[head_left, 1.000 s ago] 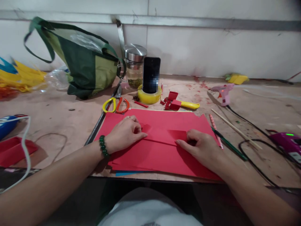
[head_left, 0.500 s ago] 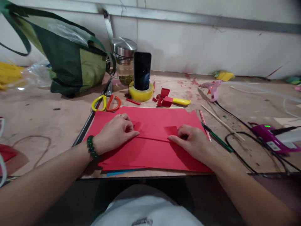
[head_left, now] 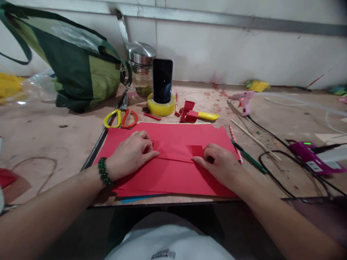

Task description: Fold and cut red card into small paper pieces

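My left hand (head_left: 134, 150), with a ring and a green bead bracelet, is closed, thumb and fingers pinching the left end of a red paper strip (head_left: 195, 150). At the strip's right end, my right hand (head_left: 221, 160) pinches it in the same way. Between them the strip shows a straight lower fold or edge and a darker flap by the right fingers. Both hands rest low over a stack of red paper sheets (head_left: 173, 180); a blue edge sticks out beneath. My fingers hide the strip's ends.
Behind the paper are scissors (head_left: 129, 119), a phone (head_left: 162, 81) leaning on a yellow tape roll (head_left: 161, 108), a glass jar (head_left: 141, 77), red paper pieces (head_left: 189, 113) and a yellow-handled knife (head_left: 207, 116). Rightward lie a green pen (head_left: 249, 157), sticks, a pink glue gun (head_left: 244, 101) and cords. A green bag (head_left: 78, 68) stands left.
Both hands keep their pinch on the strip, nearly still. The darker flap by the left fingers now shows less. The whole view has shifted slightly.
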A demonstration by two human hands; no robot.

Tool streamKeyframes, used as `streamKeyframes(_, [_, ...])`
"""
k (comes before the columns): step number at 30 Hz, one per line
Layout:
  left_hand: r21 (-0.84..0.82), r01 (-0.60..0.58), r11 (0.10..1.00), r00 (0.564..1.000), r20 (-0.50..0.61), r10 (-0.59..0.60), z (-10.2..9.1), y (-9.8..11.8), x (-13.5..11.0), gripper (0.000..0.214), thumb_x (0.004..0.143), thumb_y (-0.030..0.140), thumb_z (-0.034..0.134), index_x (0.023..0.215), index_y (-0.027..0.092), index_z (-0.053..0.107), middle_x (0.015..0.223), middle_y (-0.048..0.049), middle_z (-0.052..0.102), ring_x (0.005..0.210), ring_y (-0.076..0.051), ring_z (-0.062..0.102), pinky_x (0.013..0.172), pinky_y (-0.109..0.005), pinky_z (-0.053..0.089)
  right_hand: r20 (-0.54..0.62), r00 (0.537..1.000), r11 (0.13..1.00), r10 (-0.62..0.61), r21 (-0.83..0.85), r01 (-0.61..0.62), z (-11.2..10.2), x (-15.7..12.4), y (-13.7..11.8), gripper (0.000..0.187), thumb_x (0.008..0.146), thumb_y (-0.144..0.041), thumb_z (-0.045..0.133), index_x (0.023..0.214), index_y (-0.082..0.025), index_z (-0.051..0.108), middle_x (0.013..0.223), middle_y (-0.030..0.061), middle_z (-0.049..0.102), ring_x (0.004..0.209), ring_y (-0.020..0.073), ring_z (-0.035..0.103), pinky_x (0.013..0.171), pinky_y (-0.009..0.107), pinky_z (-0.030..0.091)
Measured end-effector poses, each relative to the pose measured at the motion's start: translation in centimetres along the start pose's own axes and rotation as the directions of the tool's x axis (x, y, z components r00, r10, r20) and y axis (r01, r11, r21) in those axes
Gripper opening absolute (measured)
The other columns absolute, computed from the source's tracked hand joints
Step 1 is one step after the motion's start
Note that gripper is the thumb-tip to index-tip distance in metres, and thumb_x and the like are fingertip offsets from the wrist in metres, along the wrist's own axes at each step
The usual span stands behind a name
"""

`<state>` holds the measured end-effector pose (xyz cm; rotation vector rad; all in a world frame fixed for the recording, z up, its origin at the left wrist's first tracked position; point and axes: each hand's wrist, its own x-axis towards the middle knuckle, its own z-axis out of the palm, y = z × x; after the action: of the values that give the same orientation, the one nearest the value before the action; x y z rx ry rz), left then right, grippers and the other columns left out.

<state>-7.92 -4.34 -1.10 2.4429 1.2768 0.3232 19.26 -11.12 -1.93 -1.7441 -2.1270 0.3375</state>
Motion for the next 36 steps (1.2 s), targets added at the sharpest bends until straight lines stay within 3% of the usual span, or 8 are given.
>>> streamKeyframes(8, [0.151, -0.037, 0.988, 0.999, 0.028, 0.033, -0.3, 0.4, -0.4, 0.033, 0.088, 0.044, 0.050, 0.070, 0.018, 0.055, 0.087, -0.0057, 0.052, 0.079, -0.020, 0.049, 0.066, -0.030, 0.039, -0.003, 0.999, 0.999, -0.037, -0.037, 0.037, 0.0, -0.2, -0.2, 0.036, 0.088, -0.038, 0.053, 0.061, -0.021, 0.036, 0.066, -0.0012, 0.045, 0.056, 0.0120, 0.043, 0.053, 0.026, 0.034])
streamKeyframes(12, [0.184, -0.043, 0.982, 0.998, -0.039, 0.051, -0.1, 0.0, -0.4, 0.039, 0.087, 0.048, 0.051, 0.112, 0.017, 0.053, 0.100, -0.0086, 0.053, 0.091, -0.024, 0.051, 0.075, -0.034, 0.043, -0.028, 0.999, 0.996, -0.034, -0.088, 0.031, 0.4, -0.3, 0.0, 0.031, 0.086, -0.038, 0.055, 0.065, -0.021, 0.041, 0.068, -0.0003, 0.049, 0.058, 0.0133, 0.047, 0.053, 0.026, 0.035])
streamKeyframes(15, [0.217, -0.204, 0.954, 0.972, -0.072, 0.225, -0.1, -0.2, -0.2, 0.054, 0.090, 0.039, 0.049, 0.140, 0.024, 0.033, 0.121, -0.0115, 0.046, 0.107, -0.026, 0.045, 0.090, -0.038, 0.039, -0.083, 0.996, 0.995, -0.024, -0.102, 0.016, 0.4, -0.6, 0.1, 0.022, 0.085, -0.038, 0.057, 0.093, -0.019, 0.052, 0.082, 0.0040, 0.058, 0.065, 0.0161, 0.053, 0.055, 0.027, 0.041])
streamKeyframes(18, [0.273, -0.462, 0.844, 0.886, 0.089, 0.456, -0.2, 0.1, 0.1, 0.047, 0.095, 0.021, 0.034, 0.139, 0.036, 0.037, 0.112, -0.0076, 0.050, 0.096, -0.022, 0.046, 0.089, -0.036, 0.037, -0.146, 0.980, 0.963, -0.134, -0.253, 0.094, -0.2, -0.7, -0.5, 0.043, 0.086, -0.033, 0.056, 0.125, -0.016, 0.045, 0.106, 0.0130, 0.058, 0.085, 0.0239, 0.058, 0.068, 0.034, 0.047])
streamKeyframes(21, [0.278, -0.586, 0.761, 0.809, 0.250, 0.532, -0.4, 0.5, 0.2, 0.052, 0.094, 0.012, 0.027, 0.136, 0.038, 0.041, 0.098, -0.0056, 0.054, 0.084, -0.020, 0.046, 0.083, -0.033, 0.037, -0.003, 0.910, 0.824, -0.414, -0.427, 0.373, -1.2, -0.4, -1.7, 0.041, 0.089, -0.018, 0.052, 0.129, -0.021, 0.047, 0.124, 0.0147, 0.054, 0.105, 0.0291, 0.052, 0.083, 0.041, 0.043])
streamKeyframes(26, [0.237, -0.574, 0.784, 0.817, 0.226, 0.531, -0.4, 0.8, 0.3, 0.047, 0.094, 0.015, 0.033, 0.131, 0.039, 0.047, 0.098, -0.0043, 0.056, 0.084, -0.019, 0.047, 0.083, -0.032, 0.035, 0.354, 0.728, 0.624, -0.587, -0.375, 0.686, -1.6, 0.7, -3.0, 0.033, 0.090, -0.016, 0.049, 0.123, -0.016, 0.054, 0.102, 0.0102, 0.063, 0.080, 0.0218, 0.053, 0.073, 0.037, 0.042])
streamKeyframes(32, [0.278, -0.594, 0.755, 0.805, 0.216, 0.553, -0.3, 0.7, 0.3, 0.043, 0.094, 0.016, 0.034, 0.129, 0.035, 0.051, 0.096, -0.0066, 0.056, 0.081, -0.020, 0.047, 0.080, -0.033, 0.037, 0.411, 0.689, 0.572, -0.596, -0.385, 0.725, -2.1, 0.5, -3.4, 0.023, 0.087, -0.011, 0.050, 0.107, -0.010, 0.061, 0.096, 0.0108, 0.063, 0.080, 0.0228, 0.053, 0.070, 0.036, 0.045])
streamKeyframes(36, [0.292, -0.596, 0.748, 0.803, 0.220, 0.554, -0.6, 0.3, -0.3, 0.042, 0.094, 0.014, 0.033, 0.128, 0.028, 0.053, 0.104, -0.0091, 0.058, 0.086, -0.021, 0.048, 0.080, -0.035, 0.039, 0.377, 0.728, 0.611, -0.573, -0.395, 0.686, -3.1, -1.2, -2.3, 0.024, 0.087, -0.007, 0.046, 0.104, -0.013, 0.060, 0.095, 0.0103, 0.062, 0.081, 0.0218, 0.054, 0.069, 0.033, 0.046])
